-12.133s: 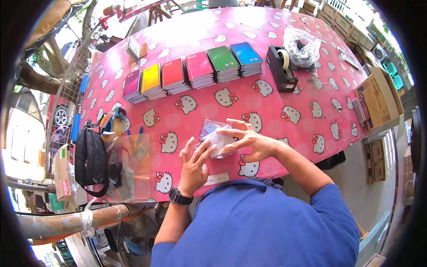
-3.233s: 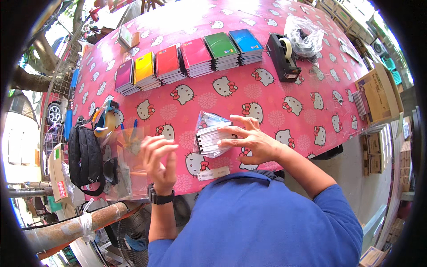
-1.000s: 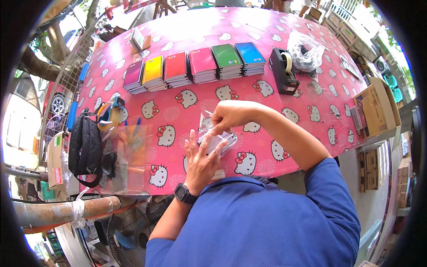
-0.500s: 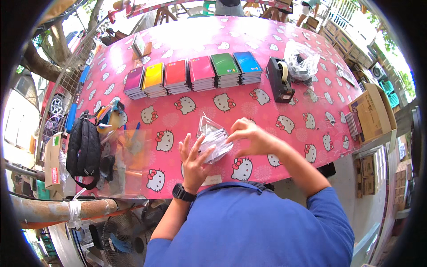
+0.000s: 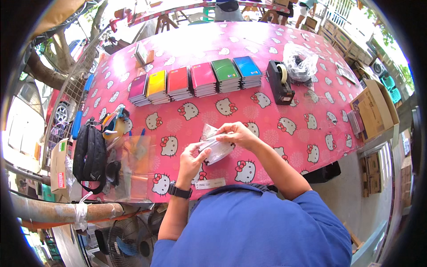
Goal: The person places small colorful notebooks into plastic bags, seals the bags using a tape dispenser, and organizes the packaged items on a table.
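Note:
Both my hands hold a transparent plastic packet of white paper slips (image 5: 219, 151) just above the pink table, in front of my chest. My left hand (image 5: 191, 161), with a dark watch on its wrist, grips the packet's left side between thumb and fingers. At the packet's upper right edge, my right hand (image 5: 236, 135) pinches the plastic with thumb and fingertips. The exact contents of the packet cannot be made out. A printed white paper strip (image 5: 211, 183) lies on the table close to my body, below the packet.
Stacks of coloured spiral notebooks (image 5: 203, 76) stand in a row beyond my hands. Right of them are a black tape dispenser (image 5: 280, 84) and a plastic bag (image 5: 300, 62). A black pouch (image 5: 90, 153) lies at left; an open carton (image 5: 374, 109) stands at the right edge.
My left hand's spread fingers have closed on the packet. My right hand has come in to pinch its upper edge. More of the paper strip shows.

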A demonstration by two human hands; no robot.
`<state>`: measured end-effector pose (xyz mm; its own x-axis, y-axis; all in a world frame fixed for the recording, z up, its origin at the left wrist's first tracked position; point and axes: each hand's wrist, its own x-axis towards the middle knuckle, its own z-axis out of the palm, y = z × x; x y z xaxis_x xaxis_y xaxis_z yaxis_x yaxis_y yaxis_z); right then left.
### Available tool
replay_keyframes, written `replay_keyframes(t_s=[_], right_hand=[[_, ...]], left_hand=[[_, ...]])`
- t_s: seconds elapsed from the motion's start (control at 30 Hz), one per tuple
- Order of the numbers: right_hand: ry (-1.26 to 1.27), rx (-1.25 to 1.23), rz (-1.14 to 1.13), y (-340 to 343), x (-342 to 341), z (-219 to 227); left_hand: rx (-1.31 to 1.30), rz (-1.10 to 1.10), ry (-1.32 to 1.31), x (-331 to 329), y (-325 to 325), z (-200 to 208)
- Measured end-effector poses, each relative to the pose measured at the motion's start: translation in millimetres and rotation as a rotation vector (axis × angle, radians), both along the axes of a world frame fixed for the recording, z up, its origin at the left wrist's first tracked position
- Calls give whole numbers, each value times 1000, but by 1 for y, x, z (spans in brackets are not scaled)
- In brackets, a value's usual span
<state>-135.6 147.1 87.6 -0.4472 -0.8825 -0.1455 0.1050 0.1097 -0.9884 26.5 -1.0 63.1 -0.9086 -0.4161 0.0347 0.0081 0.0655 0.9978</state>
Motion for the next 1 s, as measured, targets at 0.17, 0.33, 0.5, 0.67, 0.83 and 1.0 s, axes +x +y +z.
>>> replay_keyframes(t_s=[0.17, 0.33, 0.5, 0.67, 0.83, 1.0], right_hand=[[60, -114, -82, 4, -6, 5], [-91, -50, -60, 17, -6, 0], [-60, -18, -72, 17, -2, 2], [520, -190, -85, 10, -5, 10], [945, -179, 152, -16, -19, 44], [631, -344, -9, -5, -6, 76]], left_hand=[[-75, -28, -13, -25, 7, 13], [-417, -4, 111, -32, 13, 28], [-955, 104, 296, -24, 17, 63], [-626, 217, 188, -11, 28, 58], [-70, 142, 124, -9, 31, 1], [-127, -59, 159, -26, 7, 10]])
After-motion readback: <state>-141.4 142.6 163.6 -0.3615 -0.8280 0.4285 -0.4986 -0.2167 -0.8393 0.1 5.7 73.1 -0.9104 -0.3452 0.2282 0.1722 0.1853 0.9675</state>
